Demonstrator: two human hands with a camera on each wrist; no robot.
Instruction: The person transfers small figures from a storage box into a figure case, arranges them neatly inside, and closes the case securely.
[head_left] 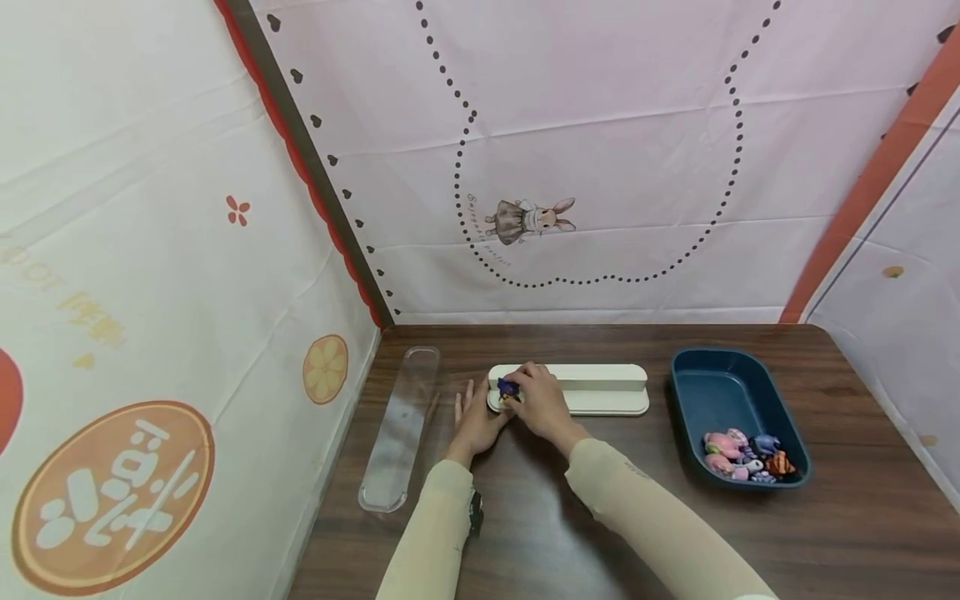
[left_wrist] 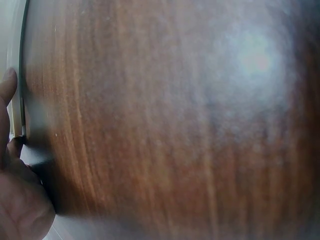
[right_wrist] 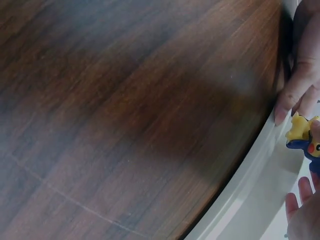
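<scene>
- The right hand [head_left: 543,404] pinches a small figure [head_left: 508,390] between its fingers and thumb.
- The figure is blue and yellow with a red cheek; it is at the left end of the stand [head_left: 606,404], and I cannot tell whether it touches the surface.
- The left hand [head_left: 477,423] rests at that same end, its fingers extended beside the stand and its thumb on the front edge; it holds no figure.
- The stand is white and long, with a raised step along its back, and lies crosswise on the table [head_left: 540,533].
- To the left, apart from the stand, lies a clear cover [head_left: 397,433], its length running away from the person.
- To the right, near the stand, is a blue bin [head_left: 712,400].
- More figures [head_left: 723,446], pink, blue and orange among them, lie heaped at the bin's near end.
- Behind the table hangs a pale cloth [head_left: 637,150] printed with a rabbit [head_left: 528,221].
</scene>
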